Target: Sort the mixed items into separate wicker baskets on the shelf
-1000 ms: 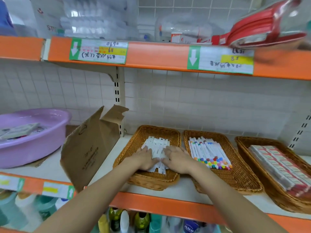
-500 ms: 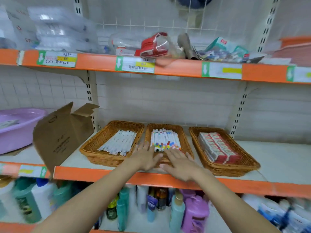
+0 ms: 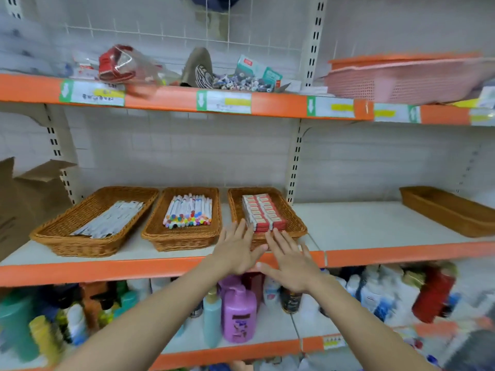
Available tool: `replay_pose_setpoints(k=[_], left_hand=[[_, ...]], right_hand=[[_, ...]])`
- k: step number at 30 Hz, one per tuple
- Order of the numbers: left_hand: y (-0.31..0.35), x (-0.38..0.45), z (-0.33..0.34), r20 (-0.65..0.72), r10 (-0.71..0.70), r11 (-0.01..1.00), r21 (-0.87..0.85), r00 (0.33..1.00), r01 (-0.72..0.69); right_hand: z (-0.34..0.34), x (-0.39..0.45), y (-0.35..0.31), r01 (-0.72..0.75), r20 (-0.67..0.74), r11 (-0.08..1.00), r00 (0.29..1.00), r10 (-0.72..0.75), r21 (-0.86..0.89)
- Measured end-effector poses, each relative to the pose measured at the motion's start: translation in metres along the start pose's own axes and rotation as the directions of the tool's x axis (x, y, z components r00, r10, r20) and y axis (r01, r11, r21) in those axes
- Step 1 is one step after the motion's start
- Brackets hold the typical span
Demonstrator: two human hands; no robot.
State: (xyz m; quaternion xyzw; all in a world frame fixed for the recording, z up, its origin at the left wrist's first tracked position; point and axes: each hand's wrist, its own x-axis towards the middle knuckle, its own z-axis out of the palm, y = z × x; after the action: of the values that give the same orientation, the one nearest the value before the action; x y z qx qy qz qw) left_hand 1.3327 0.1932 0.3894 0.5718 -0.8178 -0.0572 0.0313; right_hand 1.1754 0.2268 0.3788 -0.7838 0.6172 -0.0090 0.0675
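Note:
Three wicker baskets stand side by side on the middle shelf. The left basket (image 3: 53, 236) holds flat white packets (image 3: 109, 219). In the middle basket (image 3: 184, 238) lie white markers with coloured caps (image 3: 188, 211). Red and white boxes (image 3: 263, 212) fill the right basket (image 3: 294, 220). My left hand (image 3: 237, 250) and my right hand (image 3: 290, 259) are stretched out with straight fingers in front of the right basket's near rim, fingertips at its front edge. Neither hand holds anything.
A fourth wicker basket (image 3: 444, 210) stands on the shelf at the far right. A torn cardboard box (image 3: 24, 199) leans at the left. The orange shelf edge (image 3: 134, 269) runs below the baskets, with bottles (image 3: 238, 311) on the shelf underneath and a pink plastic tray (image 3: 401, 79) above.
My view and both hands have shifted right, from the white-packet basket past the marker basket to the basket of red boxes. The hands stay flat and hold nothing.

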Motion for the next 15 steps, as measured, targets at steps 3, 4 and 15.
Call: replay_pose_setpoints(k=[3,4,15], left_hand=[[0.023,0.023,0.000,-0.013,0.032,0.999,0.012,0.999,-0.032],[0.031,0.032,0.002,-0.010,0.042,0.999,0.012,0.999,-0.042],[0.122,0.136,0.017,0.039,0.179,0.984,0.006,0.983,-0.179]], right_hand=[[-0.004,-0.001,0.027,-0.041,-0.011,0.999,0.999,0.041,0.021],[-0.005,0.000,0.037,-0.057,-0.012,0.998,0.998,0.058,0.023],[-0.024,0.009,0.166,-0.216,-0.008,0.976,0.976,0.216,0.004]])
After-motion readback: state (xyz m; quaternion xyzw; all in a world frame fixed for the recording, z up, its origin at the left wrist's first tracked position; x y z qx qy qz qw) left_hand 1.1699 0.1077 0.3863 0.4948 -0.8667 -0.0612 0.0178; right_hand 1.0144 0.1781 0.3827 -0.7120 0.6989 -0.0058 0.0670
